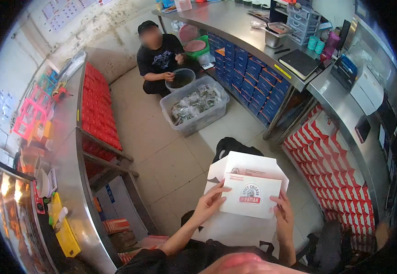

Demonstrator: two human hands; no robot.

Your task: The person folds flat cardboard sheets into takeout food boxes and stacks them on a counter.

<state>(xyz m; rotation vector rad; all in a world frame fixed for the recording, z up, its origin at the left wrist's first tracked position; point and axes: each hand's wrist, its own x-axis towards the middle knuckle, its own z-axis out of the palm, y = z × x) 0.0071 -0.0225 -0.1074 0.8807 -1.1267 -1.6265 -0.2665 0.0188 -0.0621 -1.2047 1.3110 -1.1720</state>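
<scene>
Over my lap I hold a white cardboard food box [232,208], partly folded, with a round red-and-black logo on its front panel. My left hand [209,204] grips the left edge of that panel, thumb and fingers closed on the card. At the opposite edge, my right hand [282,214] has its fingers bent against the panel's side. Behind the front panel, a wider panel with angled corners stands up. Below the box, more white card [228,230] lies across my lap; whether it belongs to the same box I cannot tell.
Ahead, a person [162,55] squats beside a round tub [180,79] and a clear plastic bin [194,123] of small bags. Steel counters [235,20] run along the sides. Stacked red boxes [99,105], blue boxes [248,73] and red-and-white cartons [331,169] fill the spaces below.
</scene>
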